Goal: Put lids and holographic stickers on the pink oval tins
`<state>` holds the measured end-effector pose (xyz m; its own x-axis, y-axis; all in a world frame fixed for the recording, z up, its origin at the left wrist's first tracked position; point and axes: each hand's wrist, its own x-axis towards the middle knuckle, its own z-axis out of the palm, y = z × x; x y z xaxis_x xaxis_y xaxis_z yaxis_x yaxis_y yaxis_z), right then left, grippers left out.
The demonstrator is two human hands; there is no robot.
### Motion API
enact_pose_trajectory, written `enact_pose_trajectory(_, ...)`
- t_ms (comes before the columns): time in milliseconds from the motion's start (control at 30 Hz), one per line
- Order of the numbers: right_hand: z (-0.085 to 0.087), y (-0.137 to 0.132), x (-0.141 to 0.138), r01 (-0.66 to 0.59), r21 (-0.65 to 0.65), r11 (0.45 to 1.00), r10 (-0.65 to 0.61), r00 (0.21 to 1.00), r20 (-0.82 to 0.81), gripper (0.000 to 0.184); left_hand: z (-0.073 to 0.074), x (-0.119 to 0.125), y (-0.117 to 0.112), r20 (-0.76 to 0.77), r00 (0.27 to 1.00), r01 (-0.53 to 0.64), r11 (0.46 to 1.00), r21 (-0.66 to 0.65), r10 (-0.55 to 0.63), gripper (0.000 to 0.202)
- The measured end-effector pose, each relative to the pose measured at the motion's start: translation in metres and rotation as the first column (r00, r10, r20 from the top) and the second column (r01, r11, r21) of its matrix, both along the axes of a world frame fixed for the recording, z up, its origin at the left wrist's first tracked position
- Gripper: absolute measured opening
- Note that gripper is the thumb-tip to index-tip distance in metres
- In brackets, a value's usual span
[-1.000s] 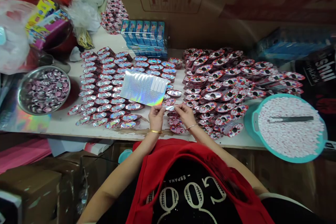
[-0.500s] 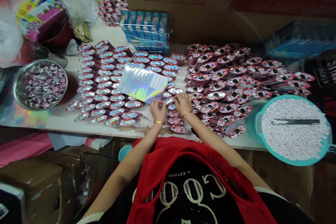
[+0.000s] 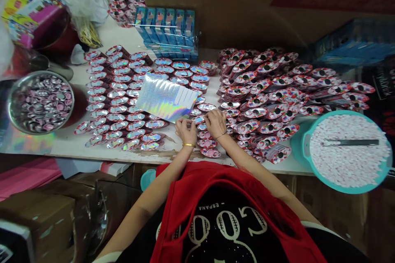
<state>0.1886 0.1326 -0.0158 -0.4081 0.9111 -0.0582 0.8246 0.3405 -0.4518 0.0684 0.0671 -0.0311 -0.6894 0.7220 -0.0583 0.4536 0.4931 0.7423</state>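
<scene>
My left hand (image 3: 186,130) and my right hand (image 3: 215,121) rest close together on a short column of small oval trays (image 3: 206,143) near the table's front edge. Both have their fingers curled down and pressed onto one tray (image 3: 200,122) with a shiny foil top. A holographic sticker sheet (image 3: 167,98) lies just beyond my left hand, on top of rows of foil-covered trays (image 3: 117,98). To the right is a heap of trays with red patterned rims and dark centres (image 3: 271,90).
A steel bowl (image 3: 40,102) of round pink pieces stands at the left. A teal basin (image 3: 348,152) of white pellets with a long tool sits at the right edge. Blue boxes (image 3: 168,33) stand at the back. Cardboard boxes rise behind the table.
Both hands moved forward from holding a small foil strip in the air and came down onto a tray in the column; the view shifted slightly.
</scene>
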Motion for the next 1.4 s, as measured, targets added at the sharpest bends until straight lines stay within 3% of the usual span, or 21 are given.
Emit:
enact_pose_trajectory(167, -0.001, -0.001, 0.001, 0.01, -0.005, 1.0, -0.01, 1.0, -0.014, 0.022, -0.003, -0.004, 0.003, 0.13, 0.991, -0.048, 0.992, 0.118, 0.033, 0.015)
enact_pose_trajectory(633, -0.002, -0.001, -0.002, 0.092, -0.085, 0.992, -0.096, 0.994, -0.053, 0.023, -0.008, -0.004, 0.007, 0.127, 0.991, -0.053, 0.997, 0.057, 0.045, 0.019)
enact_pose_trajectory(767, 0.0, -0.001, -0.005, 0.117, -0.074, 0.99, -0.122, 0.991, -0.062, 0.047, -0.014, -0.002, 0.011, 0.308, 0.944, -0.145, 0.988, 0.058, 0.12, 0.03)
enact_pose_trajectory(833, 0.003, -0.005, -0.007, 0.107, -0.038, 0.993, -0.109, 0.992, -0.059, 0.048, -0.007, -0.002, 0.006, 0.386, 0.911, -0.173, 0.984, 0.038, 0.145, 0.031)
enact_pose_trajectory(900, 0.008, -0.008, -0.01, 0.136, 0.009, 0.991, -0.134, 0.987, -0.088, 0.044, 0.01, -0.009, -0.002, 0.399, 0.912, -0.117, 0.992, 0.043, 0.091, 0.025)
enact_pose_trajectory(933, 0.009, -0.009, -0.013, 0.173, 0.033, 0.984, -0.167, 0.978, -0.127, 0.043, 0.021, -0.016, -0.007, 0.38, 0.925, -0.047, 0.997, 0.058, 0.021, 0.021)
enact_pose_trajectory(967, 0.011, -0.008, -0.017, 0.219, 0.049, 0.975, -0.207, 0.962, -0.18, 0.045, 0.034, -0.026, -0.009, 0.35, 0.929, 0.096, 0.992, 0.079, -0.118, 0.018)
enact_pose_trajectory(1067, 0.013, 0.004, -0.038, 0.358, 0.01, 0.934, -0.337, 0.888, -0.313, 0.064, 0.072, -0.072, 0.008, 0.111, 0.864, 0.476, 0.868, 0.143, -0.492, 0.02)
enact_pose_trajectory(1100, 0.013, 0.011, -0.047, 0.394, -0.023, 0.919, -0.38, 0.867, -0.323, 0.071, 0.081, -0.089, 0.024, -0.014, 0.831, 0.552, 0.822, 0.139, -0.556, 0.021)
enact_pose_trajectory(1167, 0.011, 0.026, -0.066, 0.43, -0.072, 0.9, -0.431, 0.854, -0.29, 0.081, 0.087, -0.123, 0.066, -0.249, 0.752, 0.632, 0.775, 0.005, -0.611, 0.03)
enact_pose_trajectory(1200, 0.01, 0.033, -0.075, 0.43, -0.075, 0.9, -0.434, 0.863, -0.257, 0.084, 0.085, -0.138, 0.089, -0.32, 0.694, 0.655, 0.75, -0.094, -0.645, 0.036)
enact_pose_trajectory(1300, 0.011, 0.048, -0.094, 0.346, -0.01, 0.938, -0.344, 0.928, -0.146, 0.078, 0.063, -0.165, 0.141, -0.341, 0.432, 0.757, 0.541, -0.366, -0.835, 0.046)
enact_pose_trajectory(1333, 0.013, 0.05, -0.099, 0.301, 0.016, 0.954, -0.297, 0.948, -0.111, 0.074, 0.056, -0.17, 0.15, -0.328, 0.362, 0.772, 0.478, -0.42, -0.873, 0.045)
enact_pose_trajectory(1400, 0.018, 0.053, -0.104, 0.214, 0.051, 0.976, -0.211, 0.976, -0.055, 0.066, 0.045, -0.176, 0.156, -0.323, 0.293, 0.775, 0.421, -0.47, -0.9, 0.032)
